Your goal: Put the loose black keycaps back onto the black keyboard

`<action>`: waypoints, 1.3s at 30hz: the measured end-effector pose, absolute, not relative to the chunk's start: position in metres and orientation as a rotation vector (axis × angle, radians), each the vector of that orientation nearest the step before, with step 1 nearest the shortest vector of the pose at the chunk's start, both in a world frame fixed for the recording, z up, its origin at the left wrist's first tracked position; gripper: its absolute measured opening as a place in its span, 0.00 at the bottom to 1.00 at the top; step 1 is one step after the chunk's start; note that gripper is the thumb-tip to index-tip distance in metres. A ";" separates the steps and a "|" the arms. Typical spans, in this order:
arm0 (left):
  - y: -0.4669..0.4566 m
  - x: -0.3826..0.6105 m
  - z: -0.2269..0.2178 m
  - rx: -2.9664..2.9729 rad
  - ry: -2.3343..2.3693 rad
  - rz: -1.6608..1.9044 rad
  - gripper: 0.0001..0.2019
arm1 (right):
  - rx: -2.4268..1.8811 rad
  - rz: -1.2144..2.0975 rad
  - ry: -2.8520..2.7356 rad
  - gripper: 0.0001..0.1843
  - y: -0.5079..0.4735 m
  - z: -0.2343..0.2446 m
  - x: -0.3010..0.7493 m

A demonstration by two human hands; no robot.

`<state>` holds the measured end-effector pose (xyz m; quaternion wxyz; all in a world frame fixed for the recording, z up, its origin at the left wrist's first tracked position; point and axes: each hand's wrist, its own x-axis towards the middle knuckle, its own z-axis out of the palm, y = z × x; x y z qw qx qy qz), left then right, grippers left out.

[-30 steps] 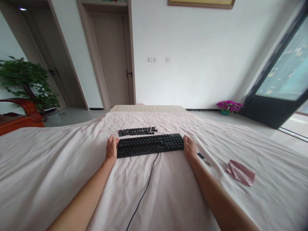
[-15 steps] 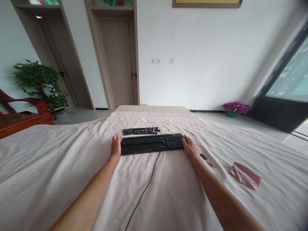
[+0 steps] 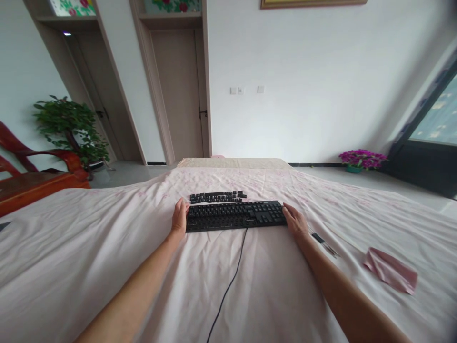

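A black keyboard lies across a pink sheet in the head view. My left hand grips its left end, fingers curled round the edge. At the right end my right hand holds the keyboard the same way. The keyboard's black cable runs toward me over the sheet. Just behind the keyboard lies a row of several loose black keycaps.
A small dark tool lies right of my right hand, and a folded pink cloth farther right. A wooden chair and potted plant stand at the left, a flower pot by the far wall, doors behind.
The view has swung left, so everything sits farther right in the picture. Both hands stay on the keyboard's ends; the keyboard looks slightly farther from me.
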<state>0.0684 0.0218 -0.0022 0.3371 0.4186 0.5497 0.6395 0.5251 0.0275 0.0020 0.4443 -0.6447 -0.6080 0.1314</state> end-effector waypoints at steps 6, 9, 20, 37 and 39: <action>0.021 0.066 0.000 0.856 1.277 1.708 0.29 | -1.599 0.247 -1.525 0.33 0.033 -0.003 0.526; 0.018 0.066 0.003 0.712 1.137 1.753 0.29 | -1.603 0.233 -1.541 0.34 0.034 -0.003 0.526; 0.005 0.055 -0.001 0.623 1.131 1.912 0.32 | -1.636 0.176 -1.589 0.33 0.038 -0.005 0.531; 0.016 0.041 0.007 0.654 1.243 1.908 0.26 | -1.322 -0.126 -1.810 0.18 0.068 0.062 0.405; 0.019 0.039 0.005 0.667 1.252 1.924 0.25 | -1.174 -0.044 -2.020 0.15 0.076 0.074 0.348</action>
